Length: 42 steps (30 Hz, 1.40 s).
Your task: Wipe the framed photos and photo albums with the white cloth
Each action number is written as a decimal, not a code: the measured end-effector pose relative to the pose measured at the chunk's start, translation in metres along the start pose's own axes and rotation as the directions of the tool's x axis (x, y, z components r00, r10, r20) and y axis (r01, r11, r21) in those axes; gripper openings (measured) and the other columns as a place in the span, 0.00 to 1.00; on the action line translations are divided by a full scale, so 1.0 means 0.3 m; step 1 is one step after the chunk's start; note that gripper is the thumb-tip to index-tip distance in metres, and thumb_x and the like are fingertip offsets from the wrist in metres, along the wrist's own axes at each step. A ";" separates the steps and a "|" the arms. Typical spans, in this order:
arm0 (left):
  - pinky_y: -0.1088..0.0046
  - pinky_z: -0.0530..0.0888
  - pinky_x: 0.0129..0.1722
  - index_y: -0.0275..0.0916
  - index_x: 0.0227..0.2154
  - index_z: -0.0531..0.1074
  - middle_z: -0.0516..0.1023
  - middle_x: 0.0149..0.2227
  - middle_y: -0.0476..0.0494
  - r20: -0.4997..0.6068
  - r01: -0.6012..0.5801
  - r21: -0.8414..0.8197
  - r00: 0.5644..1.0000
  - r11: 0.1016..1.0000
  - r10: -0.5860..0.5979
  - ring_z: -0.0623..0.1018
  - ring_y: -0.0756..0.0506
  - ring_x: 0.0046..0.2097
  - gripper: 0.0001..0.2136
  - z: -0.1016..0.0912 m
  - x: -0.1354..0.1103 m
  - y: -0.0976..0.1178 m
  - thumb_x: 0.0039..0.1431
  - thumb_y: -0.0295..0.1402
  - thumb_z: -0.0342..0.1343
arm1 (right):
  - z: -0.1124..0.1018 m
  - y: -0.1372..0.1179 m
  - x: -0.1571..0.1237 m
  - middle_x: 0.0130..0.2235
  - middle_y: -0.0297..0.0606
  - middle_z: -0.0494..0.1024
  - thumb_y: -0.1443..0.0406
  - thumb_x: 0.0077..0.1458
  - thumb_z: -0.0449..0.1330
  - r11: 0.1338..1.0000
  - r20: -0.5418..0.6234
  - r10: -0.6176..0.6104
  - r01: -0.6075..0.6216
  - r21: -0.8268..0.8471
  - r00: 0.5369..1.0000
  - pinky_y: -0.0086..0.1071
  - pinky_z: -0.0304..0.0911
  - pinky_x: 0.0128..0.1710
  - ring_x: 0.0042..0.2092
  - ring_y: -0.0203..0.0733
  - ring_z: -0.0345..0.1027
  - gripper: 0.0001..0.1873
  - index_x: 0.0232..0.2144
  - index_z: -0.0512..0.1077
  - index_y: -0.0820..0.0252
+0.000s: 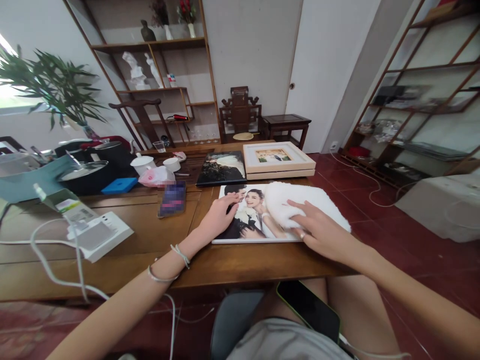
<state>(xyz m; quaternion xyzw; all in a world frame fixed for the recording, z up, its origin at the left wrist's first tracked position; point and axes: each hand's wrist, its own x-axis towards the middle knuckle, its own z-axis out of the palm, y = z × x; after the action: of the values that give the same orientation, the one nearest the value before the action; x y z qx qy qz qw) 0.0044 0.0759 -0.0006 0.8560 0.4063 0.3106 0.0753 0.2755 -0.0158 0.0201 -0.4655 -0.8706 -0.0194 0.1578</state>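
A wedding photo album or large print (252, 235) lies face up near the table's front edge, showing a couple in close-up. My left hand (224, 210) rests on its left side, fingers stretched out across the picture. Over the right part is spread a white fluffy cloth (322, 200), hiding what lies beneath. My right hand (313, 225), a ring on one finger, lies on this cloth with its fingers apart. Just behind is a dark photo album (221, 167), and beside it stand stacked pale boxes with a framed photo (279, 154) on top.
On the left of the wooden table (150, 237) are a white box (108, 235), looping white cables, a blue block (120, 185), a pan (84, 172) and a blurred-out item (171, 199). A phone (309, 310) lies on my lap. Shelves and chairs stand behind.
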 end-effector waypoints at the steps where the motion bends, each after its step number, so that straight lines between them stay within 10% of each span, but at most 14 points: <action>1: 0.57 0.69 0.56 0.34 0.41 0.75 0.78 0.47 0.37 -0.004 -0.003 0.003 1.000 1.000 0.003 0.74 0.41 0.54 0.12 0.002 -0.001 -0.002 0.60 0.29 0.48 | -0.011 -0.024 -0.023 0.59 0.53 0.64 0.71 0.55 0.50 1.000 0.011 -0.014 0.014 0.022 1.000 0.54 0.48 0.60 0.62 0.53 0.53 0.14 0.39 0.74 0.62; 9: 0.57 0.69 0.55 0.34 0.40 0.75 0.78 0.48 0.36 -0.004 -0.003 0.011 1.000 1.000 0.003 0.74 0.40 0.54 0.11 0.004 -0.001 -0.003 0.61 0.30 0.48 | -0.108 -0.106 -0.085 0.62 0.40 0.62 0.69 0.54 0.52 0.986 0.197 -0.058 0.026 0.165 0.979 0.49 0.48 0.62 0.63 0.50 0.50 0.14 0.38 0.75 0.56; 25: 0.59 0.69 0.56 0.33 0.40 0.75 0.78 0.47 0.35 0.013 -0.011 -0.005 1.000 1.000 0.011 0.74 0.41 0.54 0.11 -0.005 -0.001 -0.005 0.60 0.30 0.50 | -0.011 0.244 0.242 0.48 0.48 0.75 0.57 0.59 0.48 0.984 0.208 0.118 -0.143 0.111 0.971 0.43 0.58 0.51 0.53 0.55 0.64 0.22 0.48 0.72 0.62; 31: 0.59 0.69 0.56 0.34 0.40 0.75 0.78 0.48 0.37 0.010 -0.001 0.006 1.000 1.000 0.001 0.73 0.41 0.55 0.11 -0.004 0.000 -0.005 0.60 0.30 0.49 | -0.005 0.148 0.151 0.52 0.47 0.72 0.68 0.55 0.49 0.992 0.085 0.087 -0.095 0.085 0.993 0.45 0.58 0.52 0.56 0.55 0.60 0.18 0.45 0.73 0.61; 42: 0.57 0.69 0.56 0.34 0.41 0.75 0.78 0.47 0.36 0.006 -0.003 -0.008 1.000 1.000 0.003 0.73 0.41 0.55 0.12 0.002 0.000 -0.009 0.61 0.32 0.48 | -0.117 -0.128 -0.100 0.61 0.46 0.63 0.71 0.53 0.50 0.996 0.235 0.007 -0.028 0.086 0.972 0.51 0.52 0.59 0.62 0.54 0.53 0.15 0.37 0.74 0.58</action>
<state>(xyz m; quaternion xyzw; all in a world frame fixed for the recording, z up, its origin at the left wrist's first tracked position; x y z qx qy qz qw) 0.0030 0.0776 -0.0021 0.8573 0.4037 0.3096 0.0795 0.2688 -0.0679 0.0489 -0.4647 -0.8791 0.0759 0.0747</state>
